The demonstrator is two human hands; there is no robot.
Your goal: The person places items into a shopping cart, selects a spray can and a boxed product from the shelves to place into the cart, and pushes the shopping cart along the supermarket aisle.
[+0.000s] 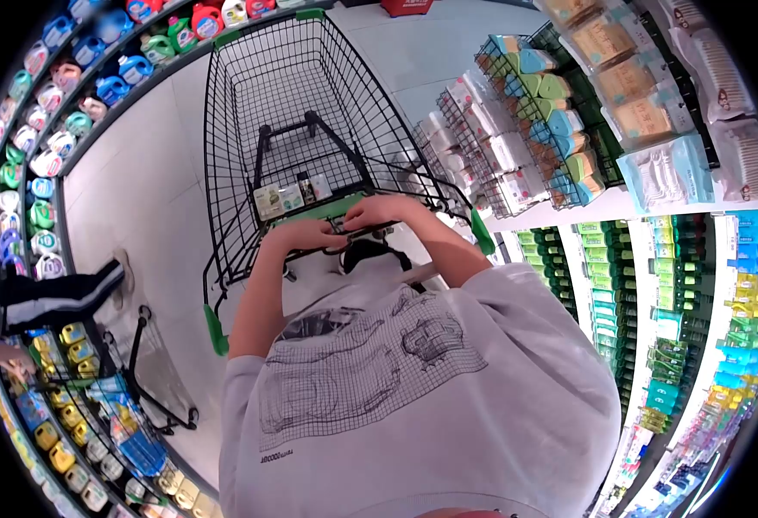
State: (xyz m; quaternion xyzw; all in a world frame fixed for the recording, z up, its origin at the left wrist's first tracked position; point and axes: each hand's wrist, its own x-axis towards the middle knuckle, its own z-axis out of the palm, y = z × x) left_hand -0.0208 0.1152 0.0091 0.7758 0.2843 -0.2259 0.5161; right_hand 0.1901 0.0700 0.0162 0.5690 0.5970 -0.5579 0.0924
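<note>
A black wire shopping cart (297, 65) with green corner pieces stands in front of me. My left hand (306, 235) lies over its handle, with fingers curled toward the middle. Just to the right, my right hand (379, 210) also rests on the handle, its fingers bent over the bar. The two hands are close together but apart. A green panel (327, 210) shows just beyond them. Small packages, among them a pale box (268, 201), sit behind that panel. The main basket's wire floor shows through the mesh. My fingertips are partly hidden.
Shelves of detergent bottles (111, 89) curve along the left. Another person's leg (68, 298) and a second cart (142, 380) are at the lower left. On the right, wire baskets (560, 147) hold packets, above shelves of green bottles (599, 285). A red object (407, 7) lies ahead.
</note>
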